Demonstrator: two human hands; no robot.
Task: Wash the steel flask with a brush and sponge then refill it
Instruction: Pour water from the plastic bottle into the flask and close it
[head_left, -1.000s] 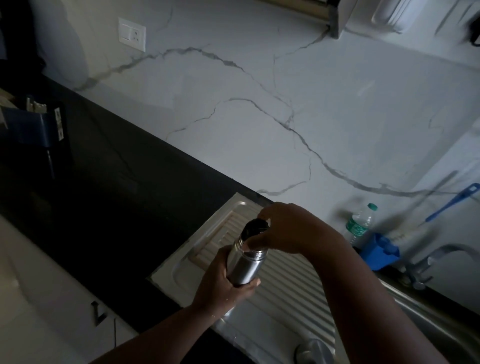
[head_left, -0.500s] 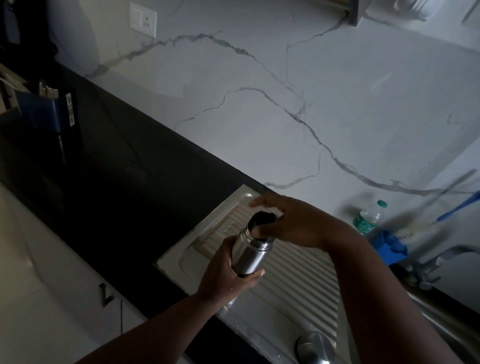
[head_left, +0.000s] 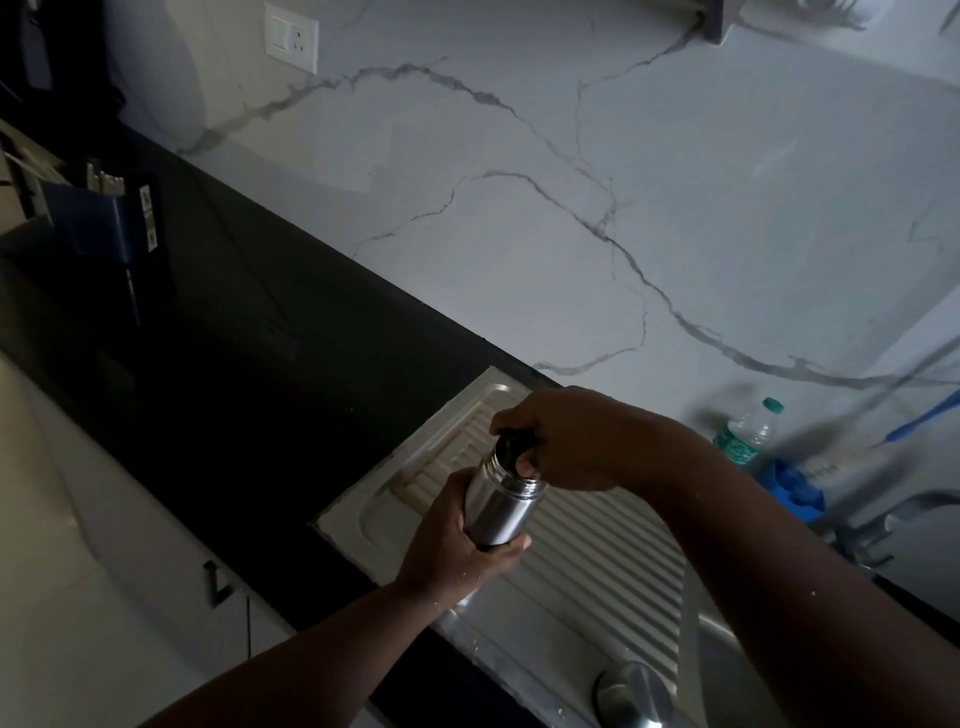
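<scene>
Holding the steel flask (head_left: 500, 500) tilted above the ribbed drainboard (head_left: 597, 551), your left hand (head_left: 453, 548) wraps its lower body, fingers curled round it. Your right hand (head_left: 569, 439) grasps the black cap (head_left: 511, 446) on the flask's neck from above. Drainboard sits at the sink end of the dark tabletop (head_left: 249, 364). Round steel lid (head_left: 636, 693) lies at the drainboard's near edge. By the far edge, against the marble wall: plastic water bottle (head_left: 748, 434), blue holder (head_left: 795, 488), blue-handled brush (head_left: 924, 415), tap (head_left: 883, 519). Blue box (head_left: 98, 218) sits at the tabletop's far left end.
</scene>
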